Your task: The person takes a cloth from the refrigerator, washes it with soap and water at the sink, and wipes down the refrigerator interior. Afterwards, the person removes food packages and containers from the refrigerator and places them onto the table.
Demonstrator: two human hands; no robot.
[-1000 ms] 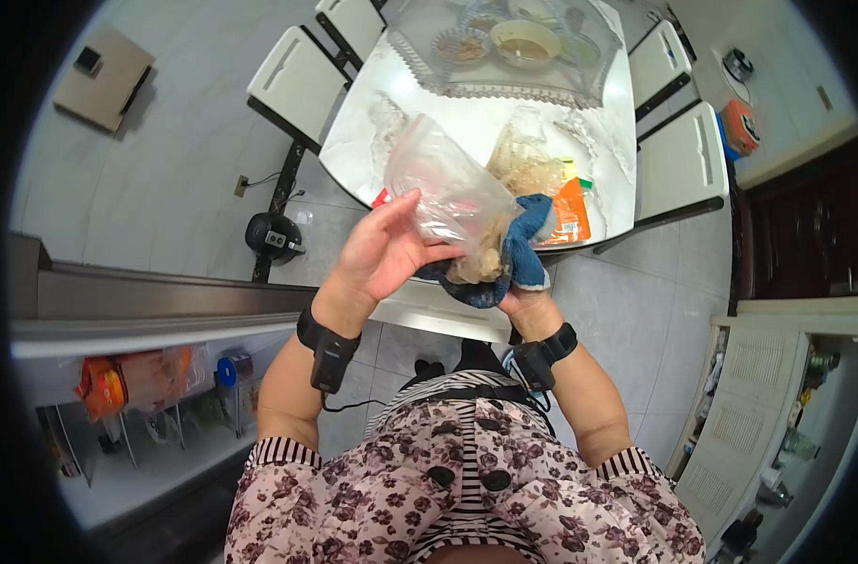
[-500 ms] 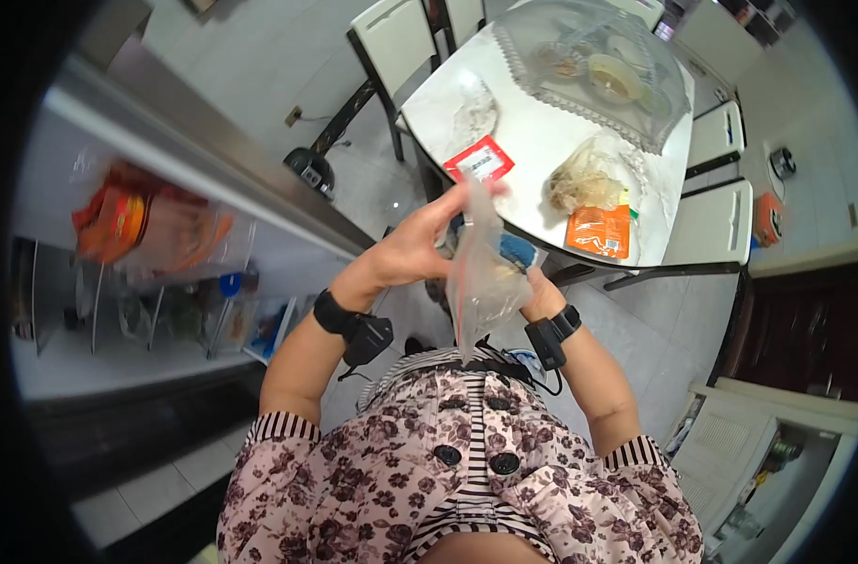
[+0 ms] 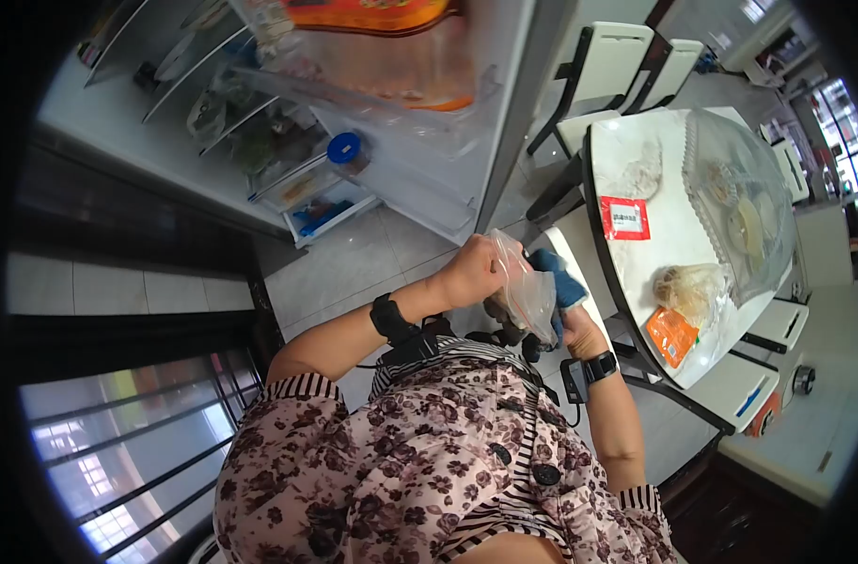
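In front of my waist I hold up a clear zip-lock bag (image 3: 532, 305). My left hand (image 3: 470, 273) is closed on the bag's upper edge. On the other side, my right hand (image 3: 581, 331) curls at the bag's lower right, its fingertips partly hidden. Just above that hand, touching or behind the bag, is a blue, cloth-like thing (image 3: 562, 279); I cannot tell whether it is held. What the bag contains, if anything, is unclear.
An open fridge (image 3: 419, 193) fills the upper left, with an orange package (image 3: 382, 56) and a blue-lidded jar (image 3: 346, 148). To the right, a white table (image 3: 626, 150) bears a red packet (image 3: 626, 218), an orange packet (image 3: 672, 336) and a mesh cover (image 3: 730, 202). White chairs (image 3: 603, 66) surround it.
My view has swung left, bringing more of the open fridge into sight and shifting the table right. My left fingers, more outstretched before, are now curled at the bag's edge.
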